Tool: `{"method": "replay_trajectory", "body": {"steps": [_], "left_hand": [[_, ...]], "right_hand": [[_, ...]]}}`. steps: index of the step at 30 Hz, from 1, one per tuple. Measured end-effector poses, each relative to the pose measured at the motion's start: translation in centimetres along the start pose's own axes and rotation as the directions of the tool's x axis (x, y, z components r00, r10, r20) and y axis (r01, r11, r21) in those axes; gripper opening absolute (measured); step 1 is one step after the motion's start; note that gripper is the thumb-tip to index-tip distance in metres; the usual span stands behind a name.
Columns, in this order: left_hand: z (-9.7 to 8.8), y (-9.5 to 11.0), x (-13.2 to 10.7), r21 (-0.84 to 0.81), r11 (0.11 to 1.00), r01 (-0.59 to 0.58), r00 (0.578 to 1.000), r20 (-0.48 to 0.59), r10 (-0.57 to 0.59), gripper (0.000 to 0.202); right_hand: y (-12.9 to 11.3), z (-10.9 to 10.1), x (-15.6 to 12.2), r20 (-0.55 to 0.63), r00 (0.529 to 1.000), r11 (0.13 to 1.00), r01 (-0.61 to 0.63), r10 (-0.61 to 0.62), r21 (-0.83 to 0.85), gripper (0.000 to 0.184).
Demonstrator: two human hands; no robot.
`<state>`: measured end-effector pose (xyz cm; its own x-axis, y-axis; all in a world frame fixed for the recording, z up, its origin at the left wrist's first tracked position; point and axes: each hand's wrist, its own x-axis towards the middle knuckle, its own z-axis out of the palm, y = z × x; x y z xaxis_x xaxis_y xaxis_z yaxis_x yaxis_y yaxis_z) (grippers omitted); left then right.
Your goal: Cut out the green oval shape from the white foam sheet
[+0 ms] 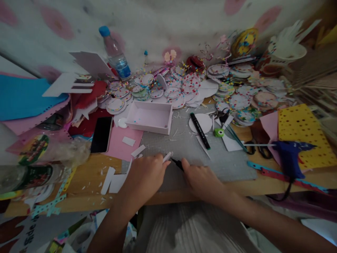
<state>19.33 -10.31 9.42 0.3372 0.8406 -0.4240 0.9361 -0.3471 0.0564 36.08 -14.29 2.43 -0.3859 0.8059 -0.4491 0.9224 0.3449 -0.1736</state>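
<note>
My left hand (pixel 147 175) is closed around a small white stick-like piece (pixel 167 156), whose end sticks out past the thumb. My right hand (pixel 201 177) grips a slim black pointed tool (pixel 178 163); its exact kind is not plain. The tool's tip is close to the end of the white piece, and I cannot tell whether they touch. Both hands are over the front of a grey cutting mat (pixel 181 140). White offcuts (pixel 107 180) lie left of my left hand. Beyond the hands stands an open white box (pixel 150 119) with a few tiny bits inside.
A green marker (pixel 200 130) rests on a white paper disc. Right are scissors (pixel 260 147) and a blue glue gun (pixel 289 158). A phone (pixel 101 135) lies left on pink paper. Decorated paper discs (pixel 184 88) and a water bottle (pixel 116 56) line the back.
</note>
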Motion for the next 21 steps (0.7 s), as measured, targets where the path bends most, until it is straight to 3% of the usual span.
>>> {"method": "replay_trajectory", "body": {"steps": [13, 21], "left_hand": [[0.0, -2.0, 0.6, -0.07, 0.998, -0.005, 0.999, -0.052, 0.002, 0.035], [0.5, -3.8, -0.6, -0.411, 0.912, -0.003, 0.995, -0.09, -0.038, 0.033]], "right_hand": [[-0.5, 0.5, -0.2, -0.094, 0.995, 0.999, -0.039, 0.041, 0.015, 0.026], [-0.2, 1.8, -0.9, -0.166, 0.986, 0.998, -0.009, 0.019, 0.065, 0.018]]}}
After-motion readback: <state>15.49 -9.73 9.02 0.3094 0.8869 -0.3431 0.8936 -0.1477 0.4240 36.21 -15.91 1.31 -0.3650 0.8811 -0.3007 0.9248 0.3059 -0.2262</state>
